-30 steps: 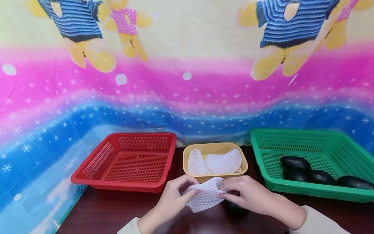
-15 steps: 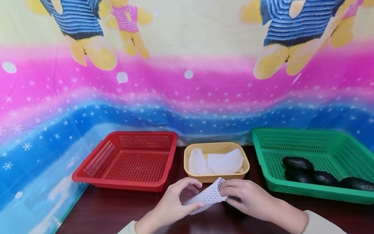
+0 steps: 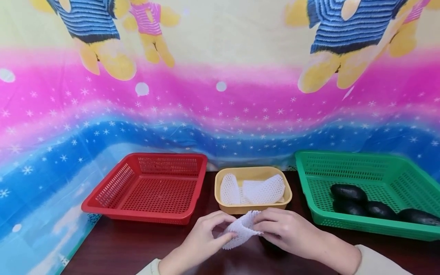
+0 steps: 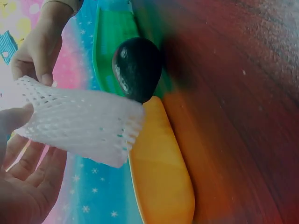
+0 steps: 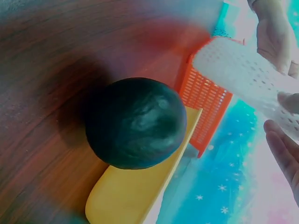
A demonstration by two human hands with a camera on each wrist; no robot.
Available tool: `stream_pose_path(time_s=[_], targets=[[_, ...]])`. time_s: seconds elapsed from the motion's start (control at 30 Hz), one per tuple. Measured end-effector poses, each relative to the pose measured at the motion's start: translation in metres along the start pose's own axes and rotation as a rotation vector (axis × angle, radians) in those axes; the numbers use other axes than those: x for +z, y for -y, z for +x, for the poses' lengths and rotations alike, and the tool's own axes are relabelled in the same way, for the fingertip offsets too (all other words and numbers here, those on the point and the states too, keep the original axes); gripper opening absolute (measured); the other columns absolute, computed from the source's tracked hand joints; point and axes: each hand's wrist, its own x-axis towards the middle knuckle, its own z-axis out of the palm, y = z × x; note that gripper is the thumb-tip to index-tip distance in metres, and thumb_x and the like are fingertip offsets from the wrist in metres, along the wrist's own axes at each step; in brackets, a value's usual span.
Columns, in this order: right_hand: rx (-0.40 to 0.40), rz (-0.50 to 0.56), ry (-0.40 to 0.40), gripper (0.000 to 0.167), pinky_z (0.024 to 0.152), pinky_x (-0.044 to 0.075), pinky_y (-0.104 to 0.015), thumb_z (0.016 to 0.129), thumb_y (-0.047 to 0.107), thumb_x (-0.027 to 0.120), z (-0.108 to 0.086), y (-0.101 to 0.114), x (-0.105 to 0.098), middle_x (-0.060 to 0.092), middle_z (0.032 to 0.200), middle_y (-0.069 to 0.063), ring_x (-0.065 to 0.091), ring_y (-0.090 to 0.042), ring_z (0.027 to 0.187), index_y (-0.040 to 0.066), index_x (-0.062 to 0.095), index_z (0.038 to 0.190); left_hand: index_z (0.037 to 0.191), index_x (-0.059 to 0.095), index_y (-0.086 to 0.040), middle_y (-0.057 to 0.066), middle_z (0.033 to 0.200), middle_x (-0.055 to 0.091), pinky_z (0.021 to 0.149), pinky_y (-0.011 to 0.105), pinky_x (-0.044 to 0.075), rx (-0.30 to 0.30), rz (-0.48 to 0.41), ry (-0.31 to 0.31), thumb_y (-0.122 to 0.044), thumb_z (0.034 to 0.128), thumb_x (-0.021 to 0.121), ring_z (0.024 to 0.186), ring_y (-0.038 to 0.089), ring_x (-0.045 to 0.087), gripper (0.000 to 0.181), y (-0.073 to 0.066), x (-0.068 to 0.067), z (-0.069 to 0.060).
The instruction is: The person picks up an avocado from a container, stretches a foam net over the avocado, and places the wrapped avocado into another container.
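Note:
Between the two hands hangs a white foam net sleeve, seen from the side in the left wrist view. My left hand pinches its left part between thumb and fingers. My right hand pinches the rim at its upper right end. Under the right hand, a dark avocado is on the table, mostly hidden in the head view and also seen in the left wrist view.
Behind the hands stands a yellow tray with folded white sleeves in it. A red basket is at the left. At the right, a green basket holds several dark avocados.
The left fingers opened wider round the sleeve, then closed in on it again. The sleeve has turned and folded a little, its right rim still in the right hand's fingers.

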Motion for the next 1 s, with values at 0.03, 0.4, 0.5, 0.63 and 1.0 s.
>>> stream_pose_path(time_s=[0.03,0.4,0.5,0.63,1.0], targets=[[0.013,-0.005,0.0,0.035,0.084,0.054,-0.021,0.11,0.031,0.044,0.0,0.0,0.0,0.068,0.108,0.006,0.066,-0.008,0.097,0.016,0.075,0.101,0.107,0.072,-0.01,0.0,0.1,0.07,0.073,0.025,0.059,-0.003,-0.004,-0.017,-0.004,0.0877,0.081,0.089,0.006,0.066,0.022,0.0,0.0,0.0],[0.052,0.022,0.006,0.006,0.073,0.052,-0.016,0.096,0.022,0.075,-0.009,-0.006,0.003,0.065,0.093,0.012,0.061,-0.001,0.084,0.018,0.074,0.101,0.099,0.076,-0.01,0.0,0.09,0.069,0.066,0.027,0.06,-0.104,-0.012,-0.085,-0.006,0.0845,0.084,0.078,0.006,0.065,0.017,0.002,-0.012,0.001],[0.097,0.034,0.022,0.011,0.073,0.052,-0.016,0.092,0.018,0.079,-0.013,-0.008,0.0,0.067,0.094,0.013,0.063,-0.001,0.085,0.019,0.075,0.102,0.098,0.076,-0.012,-0.002,0.09,0.069,0.068,0.029,0.06,-0.127,-0.014,-0.094,-0.005,0.0836,0.084,0.08,0.007,0.066,0.018,0.003,-0.015,0.003],[0.134,0.033,0.018,0.008,0.074,0.053,-0.017,0.093,0.019,0.078,-0.016,-0.009,-0.004,0.068,0.095,0.014,0.064,-0.001,0.086,0.019,0.076,0.101,0.097,0.076,-0.011,-0.003,0.09,0.068,0.066,0.028,0.06,-0.121,-0.021,-0.089,-0.003,0.0825,0.085,0.078,0.005,0.066,0.019,0.004,-0.015,0.004],[0.101,0.088,-0.041,0.018,0.065,0.05,-0.012,0.102,0.032,0.065,0.0,0.005,0.011,0.069,0.098,0.005,0.063,0.0,0.076,0.015,0.071,0.106,0.103,0.067,-0.013,-0.001,0.092,0.061,0.058,0.019,0.055,-0.013,-0.015,-0.04,-0.003,0.0764,0.09,0.084,0.005,0.06,0.036,0.003,0.007,0.004]])
